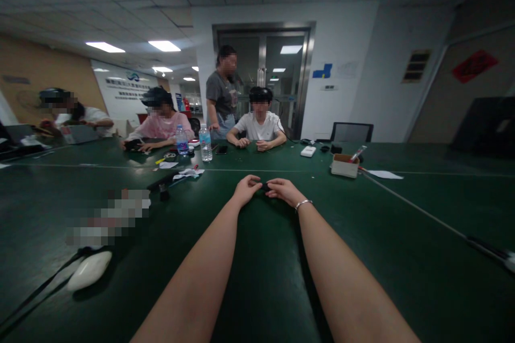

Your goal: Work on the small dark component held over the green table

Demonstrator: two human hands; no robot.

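Both my arms reach forward over the dark green table (261,289). Between my fingertips sits a small black object (264,186), too small and dark to tell its kind. My left hand (247,191) pinches it from the left side, thumb and fingers curled. From the right, my right hand (284,192) grips its other side with bent fingers; a silver bracelet (303,204) circles that wrist. The object is held close to the tabletop; whether it touches the surface I cannot tell.
Two water bottles (205,143) stand ahead on the left, near crumpled tissue (189,172). A small box (345,166) with a pen-like item sits ahead right. A white rounded object (90,270) lies near left. Several people are across the table, one standing (221,91).
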